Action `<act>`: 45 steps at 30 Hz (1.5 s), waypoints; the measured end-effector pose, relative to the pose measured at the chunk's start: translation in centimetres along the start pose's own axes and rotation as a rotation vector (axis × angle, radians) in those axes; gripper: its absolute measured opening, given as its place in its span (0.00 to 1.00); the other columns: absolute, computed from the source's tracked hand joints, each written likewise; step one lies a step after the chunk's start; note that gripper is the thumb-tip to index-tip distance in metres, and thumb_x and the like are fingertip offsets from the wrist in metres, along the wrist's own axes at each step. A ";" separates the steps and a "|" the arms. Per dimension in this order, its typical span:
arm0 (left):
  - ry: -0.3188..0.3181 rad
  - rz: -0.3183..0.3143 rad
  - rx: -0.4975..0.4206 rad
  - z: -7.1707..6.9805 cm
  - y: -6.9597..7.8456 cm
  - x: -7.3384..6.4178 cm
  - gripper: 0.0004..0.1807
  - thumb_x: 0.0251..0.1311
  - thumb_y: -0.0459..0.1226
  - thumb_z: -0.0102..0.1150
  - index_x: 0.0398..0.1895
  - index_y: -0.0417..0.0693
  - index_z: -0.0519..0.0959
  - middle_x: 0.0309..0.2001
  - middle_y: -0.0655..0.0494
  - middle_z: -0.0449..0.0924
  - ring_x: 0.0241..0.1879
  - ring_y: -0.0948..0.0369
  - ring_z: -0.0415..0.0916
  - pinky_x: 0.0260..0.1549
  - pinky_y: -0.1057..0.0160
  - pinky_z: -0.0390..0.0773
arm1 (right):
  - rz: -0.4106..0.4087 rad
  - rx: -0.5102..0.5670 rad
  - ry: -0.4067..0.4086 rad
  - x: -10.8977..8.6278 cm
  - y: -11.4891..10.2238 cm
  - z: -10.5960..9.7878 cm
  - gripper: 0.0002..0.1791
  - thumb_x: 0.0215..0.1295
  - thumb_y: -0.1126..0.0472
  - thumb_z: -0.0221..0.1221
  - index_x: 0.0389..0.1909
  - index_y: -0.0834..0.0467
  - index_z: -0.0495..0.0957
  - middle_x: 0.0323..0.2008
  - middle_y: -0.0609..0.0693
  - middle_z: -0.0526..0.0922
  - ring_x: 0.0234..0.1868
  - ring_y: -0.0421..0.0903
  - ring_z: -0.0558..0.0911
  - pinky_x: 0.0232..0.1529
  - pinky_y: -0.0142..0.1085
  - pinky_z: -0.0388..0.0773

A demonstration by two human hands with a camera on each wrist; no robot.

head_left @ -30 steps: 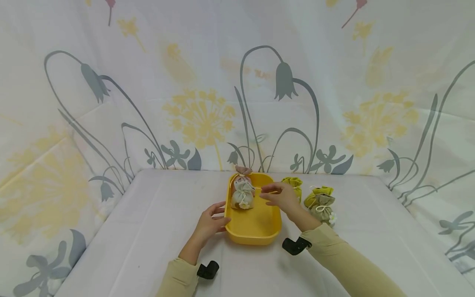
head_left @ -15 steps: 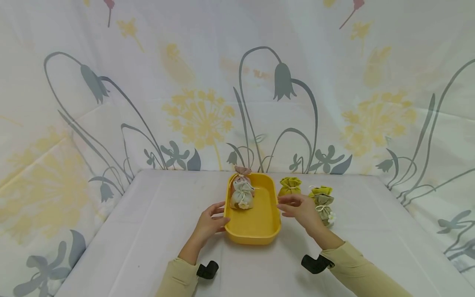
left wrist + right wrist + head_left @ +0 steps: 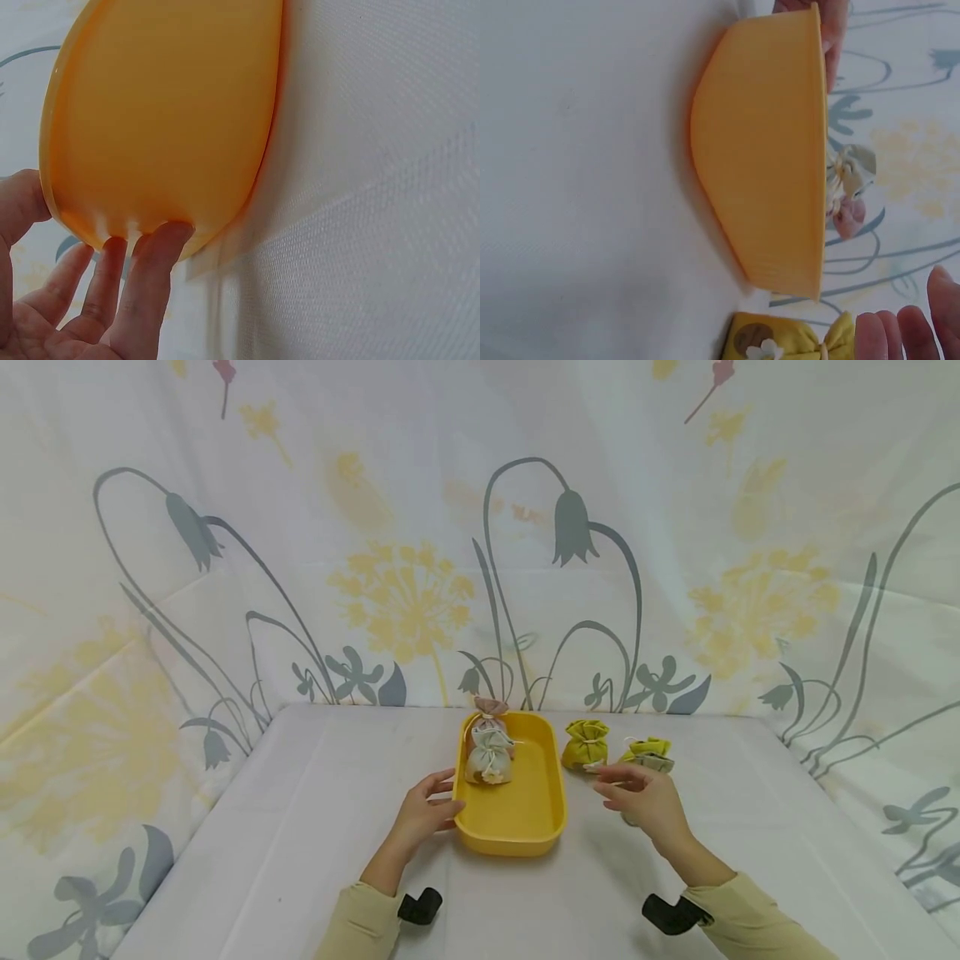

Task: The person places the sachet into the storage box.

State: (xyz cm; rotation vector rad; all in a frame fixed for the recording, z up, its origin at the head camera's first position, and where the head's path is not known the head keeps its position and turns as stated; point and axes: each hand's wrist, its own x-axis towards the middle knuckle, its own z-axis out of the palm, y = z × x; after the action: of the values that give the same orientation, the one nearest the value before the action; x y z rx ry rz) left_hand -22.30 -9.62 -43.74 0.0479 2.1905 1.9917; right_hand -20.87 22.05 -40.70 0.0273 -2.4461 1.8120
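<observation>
My left hand (image 3: 423, 812) holds the left side of a yellow plastic tray (image 3: 517, 822), thumb at the rim. In the left wrist view several fingertips lie against its outer wall. Inside the tray sit a pale grey-green drawstring pouch (image 3: 489, 758) with a small flower and, behind it, a pink pouch (image 3: 491, 707). To the tray's right, my right hand (image 3: 651, 803) hovers with loosely bent fingers and nothing in them. Its fingertips are close to a yellow-green pouch (image 3: 586, 746) with a white flower. Another yellow-green pouch (image 3: 651, 746) and an olive one (image 3: 654, 762) are partly hidden behind that hand.
The tray and pouches stand on a white cloth-covered table (image 3: 315, 827). Behind it hangs a white curtain (image 3: 420, 485) with a flower print. A black wrist camera (image 3: 422, 906) is strapped at the left sleeve and another camera (image 3: 673, 914) at the right.
My right hand has moved from over the tray's right edge out to the right and toward me, uncovering the near yellow-green pouch and covering much of the olive one. The left hand stays put.
</observation>
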 end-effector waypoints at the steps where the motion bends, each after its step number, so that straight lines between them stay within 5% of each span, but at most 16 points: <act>1: 0.002 0.001 0.000 0.0 -0.3 0.3 0.32 0.56 0.29 0.59 0.65 0.37 0.63 0.57 0.34 0.66 0.50 0.45 0.73 0.36 0.55 0.81 | -0.005 0.002 0.007 -0.1 0.1 -0.2 0.20 0.54 0.64 0.66 0.47 0.71 0.77 0.39 0.59 0.81 0.34 0.42 0.83 0.35 0.37 0.82; 8: 0.032 -0.001 0.020 0.0 -2.1 1.5 0.31 0.56 0.31 0.61 0.65 0.43 0.65 0.56 0.39 0.69 0.49 0.48 0.74 0.35 0.57 0.82 | -0.035 -0.023 0.061 -0.4 1.0 -2.2 0.22 0.55 0.60 0.66 0.47 0.70 0.77 0.40 0.56 0.81 0.33 0.38 0.82 0.33 0.36 0.82; 16: 0.036 -0.005 0.022 0.0 -2.3 1.4 0.30 0.56 0.32 0.61 0.64 0.43 0.66 0.56 0.40 0.69 0.49 0.49 0.75 0.35 0.57 0.82 | -0.053 -0.041 0.120 -0.6 2.0 -4.2 0.24 0.55 0.60 0.66 0.47 0.73 0.76 0.32 0.40 0.82 0.31 0.37 0.82 0.31 0.33 0.81; 27: 0.040 -0.010 0.018 0.0 -2.1 1.5 0.30 0.56 0.32 0.61 0.64 0.45 0.67 0.56 0.41 0.69 0.49 0.49 0.74 0.36 0.57 0.82 | -0.074 -0.111 0.228 0.3 3.1 -6.3 0.22 0.56 0.62 0.65 0.46 0.74 0.75 0.28 0.34 0.80 0.30 0.29 0.78 0.30 0.26 0.79; 37: 0.023 0.004 0.014 -0.2 -2.0 1.4 0.31 0.57 0.31 0.60 0.65 0.42 0.64 0.57 0.39 0.68 0.49 0.49 0.75 0.36 0.56 0.82 | -0.066 -0.104 0.289 1.7 5.2 -7.2 0.23 0.54 0.58 0.67 0.46 0.69 0.76 0.30 0.47 0.76 0.28 0.32 0.77 0.26 0.25 0.79; 45: -0.005 0.010 0.011 0.1 0.8 -0.6 0.31 0.57 0.30 0.59 0.65 0.36 0.63 0.57 0.33 0.66 0.49 0.46 0.74 0.40 0.51 0.80 | -0.030 -0.167 0.163 2.5 4.5 -7.7 0.30 0.58 0.58 0.64 0.56 0.72 0.69 0.43 0.58 0.77 0.32 0.26 0.75 0.32 0.26 0.79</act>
State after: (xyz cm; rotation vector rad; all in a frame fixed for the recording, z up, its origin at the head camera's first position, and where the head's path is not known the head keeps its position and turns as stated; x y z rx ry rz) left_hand -21.76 -9.53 -42.90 0.0653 2.2025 1.9831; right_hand -23.14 30.83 -42.57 -0.0925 -2.4573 1.5265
